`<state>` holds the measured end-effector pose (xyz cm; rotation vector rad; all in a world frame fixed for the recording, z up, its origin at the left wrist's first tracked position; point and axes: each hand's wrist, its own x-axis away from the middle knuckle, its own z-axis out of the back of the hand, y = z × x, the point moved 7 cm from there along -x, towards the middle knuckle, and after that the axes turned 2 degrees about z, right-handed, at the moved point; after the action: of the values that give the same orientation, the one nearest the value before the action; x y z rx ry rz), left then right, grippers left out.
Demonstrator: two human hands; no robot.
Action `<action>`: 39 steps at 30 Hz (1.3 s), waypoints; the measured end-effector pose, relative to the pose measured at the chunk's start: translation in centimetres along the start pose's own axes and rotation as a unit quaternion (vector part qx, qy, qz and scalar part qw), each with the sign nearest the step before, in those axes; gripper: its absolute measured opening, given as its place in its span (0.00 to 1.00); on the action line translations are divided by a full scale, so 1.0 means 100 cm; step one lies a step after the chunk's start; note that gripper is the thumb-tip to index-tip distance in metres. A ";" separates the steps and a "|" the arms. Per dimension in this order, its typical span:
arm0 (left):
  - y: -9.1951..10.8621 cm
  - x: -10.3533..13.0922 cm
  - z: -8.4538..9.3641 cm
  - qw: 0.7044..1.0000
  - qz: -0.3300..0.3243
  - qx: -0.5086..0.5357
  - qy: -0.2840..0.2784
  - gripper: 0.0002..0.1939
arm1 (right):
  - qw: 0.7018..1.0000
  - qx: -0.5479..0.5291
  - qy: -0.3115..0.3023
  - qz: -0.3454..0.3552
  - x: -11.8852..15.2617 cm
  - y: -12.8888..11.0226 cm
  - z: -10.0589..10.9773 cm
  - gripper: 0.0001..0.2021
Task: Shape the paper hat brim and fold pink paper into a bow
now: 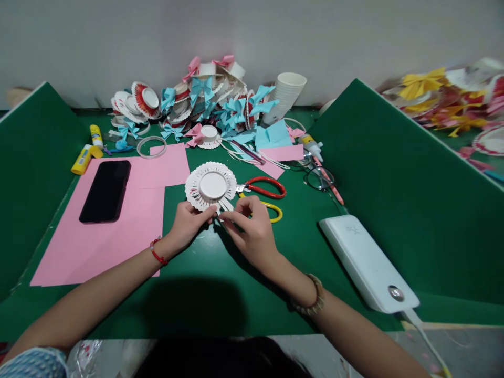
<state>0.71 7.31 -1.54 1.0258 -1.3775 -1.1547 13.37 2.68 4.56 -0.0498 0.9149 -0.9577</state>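
Note:
A white paper cup cut into strips and spread into a round rosette (213, 185) lies in front of me, its cup base raised in the middle. My left hand (192, 220) is closed on its lower rim, thumb and fingers pinching the edge. From the right, my right hand (250, 226) pinches at the loose strips on the same lower edge; exactly what sits between its fingertips is partly hidden. Scissors with one red and one yellow handle (265, 187) lie just beyond my right hand, their blades partly covered by the rosette.
Left are pink paper sheets (118, 241), a black phone (105, 191) and glue sticks (82, 159). Behind are finished rosettes with bows (200, 92) and stacked paper cups (285, 97). Right are glasses (320, 178) and a white power bank (366, 262); green partitions (417, 199) flank the table.

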 end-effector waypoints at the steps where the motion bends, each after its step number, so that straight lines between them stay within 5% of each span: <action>1: 0.000 0.000 0.000 1.000 0.000 0.003 -0.002 0.15 | 1.000 0.000 -0.001 -0.001 0.000 0.000 0.000 0.06; 23: 0.008 0.002 0.001 0.998 -0.028 -0.048 0.035 0.10 | 1.000 0.024 -0.008 -0.007 0.002 -0.001 -0.001 0.05; 33: 0.017 0.009 -0.004 0.984 -0.104 -0.141 0.016 0.07 | 0.983 -0.101 0.006 -0.154 0.002 0.017 -0.004 0.03; 39: 0.016 0.007 -0.005 0.988 -0.088 -0.128 -0.006 0.06 | 0.928 -0.238 -0.005 -0.285 0.009 0.034 -0.012 0.03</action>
<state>1.12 6.83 0.18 0.9696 -1.1297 -1.4295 15.02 4.49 1.79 -0.7702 1.1337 -1.2431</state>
